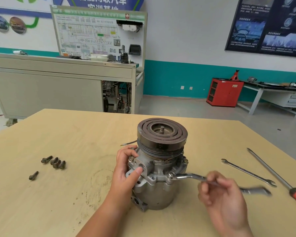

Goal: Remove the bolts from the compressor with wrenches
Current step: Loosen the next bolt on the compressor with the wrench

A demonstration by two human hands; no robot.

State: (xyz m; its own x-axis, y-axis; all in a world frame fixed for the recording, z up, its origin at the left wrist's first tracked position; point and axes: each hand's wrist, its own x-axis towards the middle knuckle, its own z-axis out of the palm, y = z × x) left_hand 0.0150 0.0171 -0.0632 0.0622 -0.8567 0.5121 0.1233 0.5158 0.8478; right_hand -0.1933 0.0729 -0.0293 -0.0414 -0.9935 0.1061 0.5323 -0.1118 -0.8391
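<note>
The grey compressor (pixel 158 190) stands upright on the wooden table, its dark pulley (pixel 162 134) on top. My left hand (pixel 126 170) grips its left flange, thumb pressed on the port block. My right hand (pixel 220 194) holds the shaft of a ring wrench (pixel 188 177). The wrench's ring end sits over a bolt (pixel 170 175) on the front right of the flange. Other bolts (pixel 131 158) (pixel 186 161) are seated in the flange. Several removed bolts (pixel 54 163) lie in a cluster at the left, with one more bolt (pixel 33 175) lying apart.
An open-ended spanner (pixel 248 172) and a long screwdriver with an orange handle (pixel 277 175) lie on the table to the right. A thin black cable (pixel 129 143) runs out behind the compressor. A grey training bench, a red cabinet and a workbench stand beyond the table.
</note>
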